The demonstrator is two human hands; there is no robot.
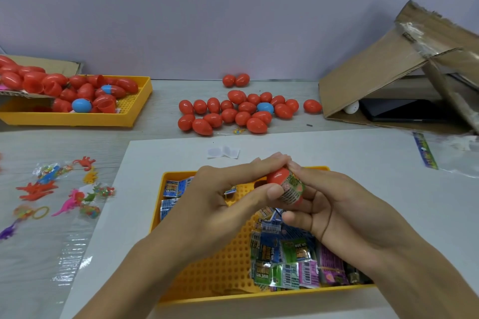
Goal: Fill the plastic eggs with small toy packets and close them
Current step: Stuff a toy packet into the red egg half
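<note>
Both hands meet above a yellow tray [207, 274] of toy packets [293, 256]: the left hand [220, 189] curls its fingers and thumb around a red egg half [276, 175], while the right hand [334, 204] cups and presses a folded green packet [291, 188] into it. The packet bulges out of the shell; if it is not tucked fully inside, the other half will likely catch on the wrapper and fail to snap shut, or the packet may spring out and drop back into the tray. Whether the matching half lies under the right palm cannot be told. Beyond the tray, a cluster of closed red eggs [233, 111] with one blue egg [265, 107] lies on the table [160, 101]. A second yellow tray [134, 103] at far left holds open shells. Loose rubber toys [51, 189] are scattered at left, a cardboard box [383, 70] stands at right. Nothing lies between the hands and the finished pile.
</note>
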